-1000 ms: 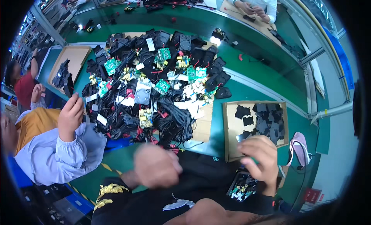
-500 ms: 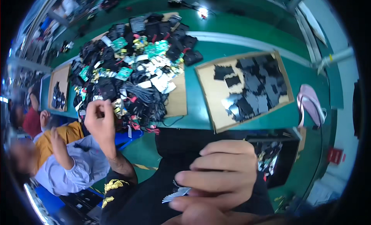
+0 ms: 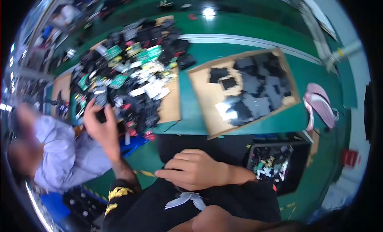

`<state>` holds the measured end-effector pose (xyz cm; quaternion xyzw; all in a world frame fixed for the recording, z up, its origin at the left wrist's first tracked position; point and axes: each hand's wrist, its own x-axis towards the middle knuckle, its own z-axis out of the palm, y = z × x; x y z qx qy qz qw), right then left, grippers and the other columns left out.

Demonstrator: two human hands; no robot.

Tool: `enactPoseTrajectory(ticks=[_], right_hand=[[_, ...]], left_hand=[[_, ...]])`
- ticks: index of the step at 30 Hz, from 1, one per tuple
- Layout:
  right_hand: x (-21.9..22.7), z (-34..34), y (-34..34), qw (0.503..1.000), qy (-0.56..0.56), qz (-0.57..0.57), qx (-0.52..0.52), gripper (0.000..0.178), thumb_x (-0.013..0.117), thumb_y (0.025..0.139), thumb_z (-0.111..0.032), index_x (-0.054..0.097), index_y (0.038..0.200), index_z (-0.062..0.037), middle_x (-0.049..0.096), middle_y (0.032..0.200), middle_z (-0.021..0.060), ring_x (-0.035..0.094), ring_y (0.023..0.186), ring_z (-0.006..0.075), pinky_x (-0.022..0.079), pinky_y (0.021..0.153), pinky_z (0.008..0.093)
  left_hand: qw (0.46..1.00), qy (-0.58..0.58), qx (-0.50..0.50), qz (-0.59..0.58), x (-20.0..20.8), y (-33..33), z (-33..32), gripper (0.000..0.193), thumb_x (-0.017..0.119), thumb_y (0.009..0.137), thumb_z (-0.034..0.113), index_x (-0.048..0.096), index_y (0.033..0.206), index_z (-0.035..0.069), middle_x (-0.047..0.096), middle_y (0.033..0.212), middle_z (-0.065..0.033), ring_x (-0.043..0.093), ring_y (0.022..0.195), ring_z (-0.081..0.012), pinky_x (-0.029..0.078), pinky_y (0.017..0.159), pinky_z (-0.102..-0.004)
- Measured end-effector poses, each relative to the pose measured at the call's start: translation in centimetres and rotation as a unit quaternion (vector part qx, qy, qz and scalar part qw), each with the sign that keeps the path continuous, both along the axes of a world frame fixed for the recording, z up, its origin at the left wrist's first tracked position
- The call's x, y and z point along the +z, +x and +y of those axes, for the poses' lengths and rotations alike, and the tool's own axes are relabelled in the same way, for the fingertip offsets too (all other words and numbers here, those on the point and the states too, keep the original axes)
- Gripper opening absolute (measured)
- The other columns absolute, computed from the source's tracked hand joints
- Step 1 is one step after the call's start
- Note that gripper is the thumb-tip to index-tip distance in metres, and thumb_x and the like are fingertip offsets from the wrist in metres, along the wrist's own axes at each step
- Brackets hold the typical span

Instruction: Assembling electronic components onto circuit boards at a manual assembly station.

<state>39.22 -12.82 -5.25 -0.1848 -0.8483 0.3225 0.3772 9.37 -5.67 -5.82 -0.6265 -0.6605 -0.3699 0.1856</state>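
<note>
My left hand (image 3: 101,122) reaches over the near edge of a heaped pile of electronic parts (image 3: 119,72). Its thumb and forefinger are bent and spread apart, with a gap between them. Just beyond the fingertips lies a dark rectangular plastic casing (image 3: 100,97); I cannot make out a firm grip on it. My right hand (image 3: 195,170) hovers low before my dark clothing, back up, fingers curled close together. Whatever lies beneath those fingers, if anything, is hidden. The pile mixes black casings, green circuit boards, white pieces and black cables.
On the green table, right of the pile, a shallow cardboard tray (image 3: 199,100) holds flat black pieces. Beyond it lies a pink, strapped item (image 3: 320,106). A dark bin (image 3: 297,168) with small parts stands below the table at right. Another person (image 3: 60,152) sits close on the left.
My right hand has moved up and away from me, and its forearm now shows. The left hand's fingers have spread wider near the casing. My view has shifted slightly.
</note>
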Motion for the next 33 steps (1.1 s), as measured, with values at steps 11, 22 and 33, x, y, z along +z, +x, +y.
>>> enactPoseTrajectory(ticks=[11, 22, 33], right_hand=[[-2.4, -0.1, 0.1, 0.978, -0.157, 0.111, -0.074, 0.041, 0.073, 0.088, -0.015, 0.066, 0.128, -0.0085, 0.067, 0.118, 0.0105, 0.067, 0.103, 0.0311, 0.056, 0.091, 0.0407], [-4.9, 0.5, -0.6, 0.967, -0.187, 0.174, 0.016, 0.048, 0.072, 0.089, -0.016, 0.056, 0.131, -0.0028, 0.064, 0.127, 0.0192, 0.066, 0.116, 0.0395, 0.054, 0.097, 0.0471], [-4.3, -0.3, 0.2, 0.797, -0.24, 0.55, -0.061, 0.062, 0.053, 0.102, -0.057, 0.045, 0.129, -0.0017, 0.061, 0.118, 0.0241, 0.068, 0.109, 0.0356, 0.057, 0.096, 0.0479]], left_hand=[[0.925, 0.063, -0.295, -0.23, -0.1, 5.4, -7.6, 0.049, 0.075, 0.082, 0.008, 0.041, 0.118, 0.008, 0.057, 0.129, -0.0238, 0.059, 0.116, -0.0374, 0.049, 0.103, -0.0497], [0.835, 0.046, -0.46, -0.299, -1.2, 12.2, -9.1, 0.063, 0.089, 0.081, 0.018, 0.041, 0.122, 0.015, 0.053, 0.129, -0.0148, 0.058, 0.099, -0.0303, 0.051, 0.079, -0.042], [0.96, -0.144, -0.214, -0.113, 0.5, 4.7, -3.6, 0.027, 0.063, 0.093, 0.014, 0.062, 0.113, -0.003, 0.067, 0.119, -0.0216, 0.063, 0.112, -0.0377, 0.048, 0.099, -0.0459]])
